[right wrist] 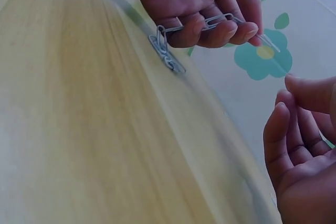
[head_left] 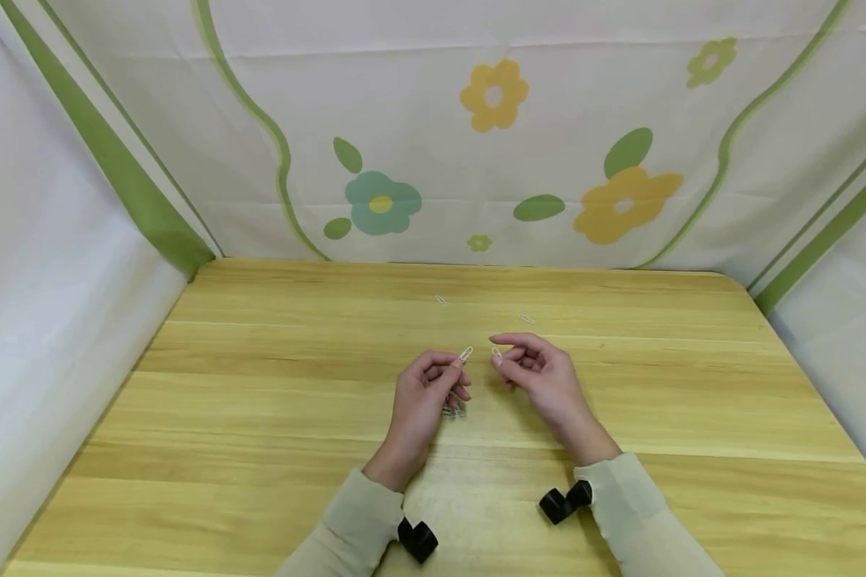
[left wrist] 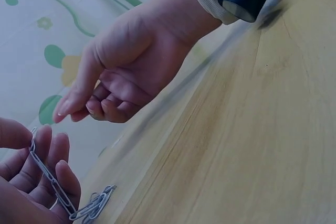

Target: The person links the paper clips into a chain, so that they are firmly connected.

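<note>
My left hand (head_left: 422, 393) pinches a silvery paper clip (head_left: 466, 353) between thumb and forefinger. That clip ends a chain of linked paper clips (left wrist: 59, 191), which runs down across the fingers in the left wrist view. The chain's lower links lie bunched (right wrist: 169, 61) by the table top, beneath that hand. Across a small gap, my right hand (head_left: 544, 377) pinches a single paper clip (head_left: 496, 353) by thumb and fingertip, its forefinger stretched out above. The two held clips are apart. In the wrist views the right hand's clip is barely visible.
Two loose paper clips lie farther back on the wooden table (head_left: 260, 401), one left (head_left: 440, 300) and one right (head_left: 527, 319). A white flowered curtain (head_left: 433, 144) hangs behind and along both sides. Black wrist cameras (head_left: 418, 541) sit at the sleeves.
</note>
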### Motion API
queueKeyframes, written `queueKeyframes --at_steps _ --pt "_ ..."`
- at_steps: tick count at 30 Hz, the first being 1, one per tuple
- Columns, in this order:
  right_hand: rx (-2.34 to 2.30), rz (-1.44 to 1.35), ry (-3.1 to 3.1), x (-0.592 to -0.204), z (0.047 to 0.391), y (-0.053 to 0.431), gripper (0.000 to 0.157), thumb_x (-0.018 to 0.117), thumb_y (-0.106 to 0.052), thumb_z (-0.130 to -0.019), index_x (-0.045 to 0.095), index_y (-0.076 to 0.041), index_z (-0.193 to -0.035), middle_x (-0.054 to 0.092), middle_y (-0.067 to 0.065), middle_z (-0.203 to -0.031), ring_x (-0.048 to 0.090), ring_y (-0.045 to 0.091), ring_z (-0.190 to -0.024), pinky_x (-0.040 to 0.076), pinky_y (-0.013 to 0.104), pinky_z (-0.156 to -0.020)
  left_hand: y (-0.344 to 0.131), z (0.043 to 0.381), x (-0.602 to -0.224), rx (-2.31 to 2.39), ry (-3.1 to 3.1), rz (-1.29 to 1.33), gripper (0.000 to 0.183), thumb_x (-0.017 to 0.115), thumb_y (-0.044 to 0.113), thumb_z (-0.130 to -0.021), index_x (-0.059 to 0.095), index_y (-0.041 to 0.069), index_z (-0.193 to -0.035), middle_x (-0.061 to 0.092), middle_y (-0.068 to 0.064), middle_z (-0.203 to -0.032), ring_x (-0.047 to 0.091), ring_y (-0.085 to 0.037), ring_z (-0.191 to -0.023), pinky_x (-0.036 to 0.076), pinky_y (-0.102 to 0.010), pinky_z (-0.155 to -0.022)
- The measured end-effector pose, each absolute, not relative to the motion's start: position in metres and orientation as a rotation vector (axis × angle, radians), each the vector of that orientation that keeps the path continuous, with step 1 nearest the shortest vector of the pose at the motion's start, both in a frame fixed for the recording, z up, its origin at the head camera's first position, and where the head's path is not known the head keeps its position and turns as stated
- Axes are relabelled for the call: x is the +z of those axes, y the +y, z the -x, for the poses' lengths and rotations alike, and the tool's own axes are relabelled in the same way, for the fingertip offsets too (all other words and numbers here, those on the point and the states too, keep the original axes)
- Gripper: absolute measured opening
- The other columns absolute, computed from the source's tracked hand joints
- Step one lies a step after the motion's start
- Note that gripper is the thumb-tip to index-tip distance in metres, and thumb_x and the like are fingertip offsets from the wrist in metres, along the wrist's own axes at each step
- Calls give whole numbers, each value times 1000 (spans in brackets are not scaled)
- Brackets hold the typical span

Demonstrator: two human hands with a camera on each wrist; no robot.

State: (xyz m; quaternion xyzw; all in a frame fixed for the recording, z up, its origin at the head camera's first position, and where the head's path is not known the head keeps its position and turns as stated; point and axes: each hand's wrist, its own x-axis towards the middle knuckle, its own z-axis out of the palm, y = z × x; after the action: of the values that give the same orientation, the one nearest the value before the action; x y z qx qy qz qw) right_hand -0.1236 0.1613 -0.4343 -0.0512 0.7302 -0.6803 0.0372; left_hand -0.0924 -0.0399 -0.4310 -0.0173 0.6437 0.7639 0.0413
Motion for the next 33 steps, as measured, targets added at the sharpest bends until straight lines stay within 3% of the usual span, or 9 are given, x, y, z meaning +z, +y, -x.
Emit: queueKeyframes --at_steps 10,21,27,33 --pt "-2171 265 2096 -422 123 165 35 68 -5 -105 62 13 -134 81 0 -96 79 13 -84 65 29 -78 -38 91 -430 2324 1982 60 22 66 17 -108 67 -3 -118 74 -10 -93 70 -14 -75 56 -26 -69" --pt "-2137 314 2109 -415 122 166 33 67 -4 -105 58 17 -129 82 2 -99 81 15 -88 66 32 -83 -37 89 -429 2318 1979 57 21 66 18 -108 67 -1 -118 73 -10 -93 70 -14 -75 56 -26 -69" --pt "-2101 317 2163 -410 120 166 23 70 -4 -104 64 11 -120 81 15 -104 81 17 -88 67 42 -85 -36 88 -428 2299 1984 45 21 67 18 -108 67 -1 -117 72 -7 -90 69 -14 -74 55 -26 -68" --pt "-2096 309 2150 -407 118 165 24 68 -3 -104 65 11 -124 76 31 -116 82 17 -92 64 53 -93 -35 88 -428 2294 1989 49 21 67 18 -107 67 -1 -117 72 -7 -90 69 -14 -74 55 -25 -68"
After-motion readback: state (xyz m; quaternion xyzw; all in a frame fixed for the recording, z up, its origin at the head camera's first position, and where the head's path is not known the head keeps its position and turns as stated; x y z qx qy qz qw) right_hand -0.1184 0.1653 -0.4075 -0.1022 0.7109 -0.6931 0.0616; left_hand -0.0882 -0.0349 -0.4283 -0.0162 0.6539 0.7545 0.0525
